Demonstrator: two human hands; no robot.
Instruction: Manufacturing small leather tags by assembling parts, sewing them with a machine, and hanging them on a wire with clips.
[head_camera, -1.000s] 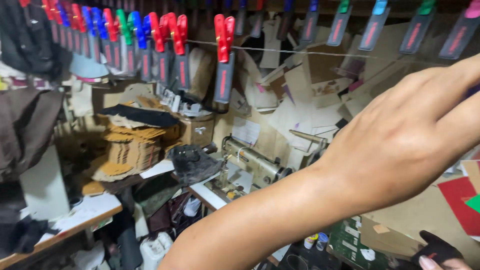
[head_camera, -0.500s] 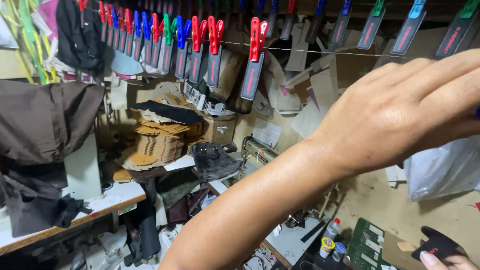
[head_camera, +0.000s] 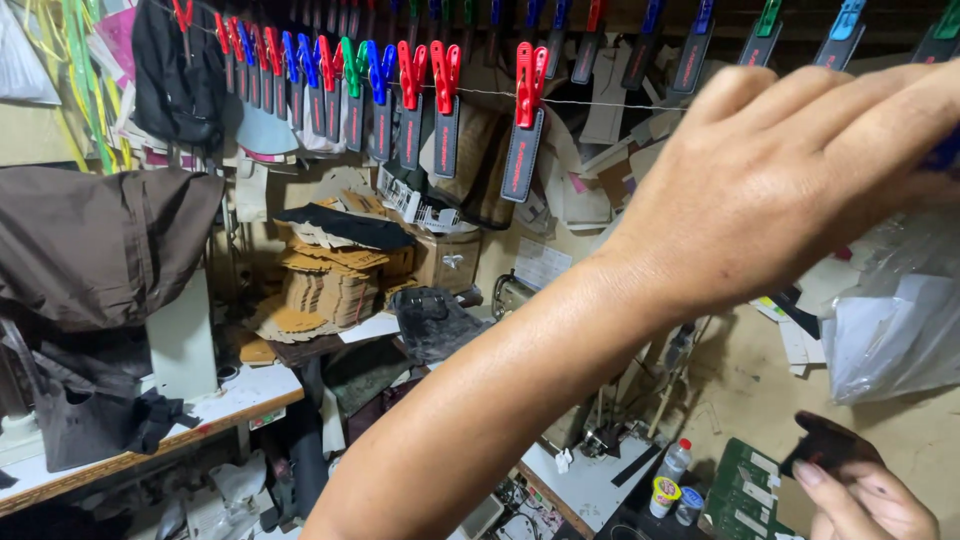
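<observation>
My left hand (head_camera: 800, 170) is raised across the view to a wire line (head_camera: 600, 98) hung with clothespins. Its fingertips run off the right edge, and a bit of blue (head_camera: 943, 152) shows under them. I cannot tell what they grip. Red, blue and green clothespins (head_camera: 530, 75) on the line each hold a dark flat strip (head_camera: 518, 155). My right hand (head_camera: 868, 503) sits low at the bottom right, its fingers closed on a small black flat piece (head_camera: 828, 447).
A brown garment (head_camera: 100, 240) drapes over a sewing machine on the wooden table (head_camera: 255, 390) at left. Stacked cardboard patterns (head_camera: 330, 285) stand behind it. A clear plastic bag (head_camera: 895, 325) hangs at right. Small bottles (head_camera: 675, 470) and a green cutting mat (head_camera: 745, 495) lie below.
The view has swung left, so the clothespins and stacked patterns now sit further right. The brown garment and plastic bag have come into sight. My left hand stays raised at the line.
</observation>
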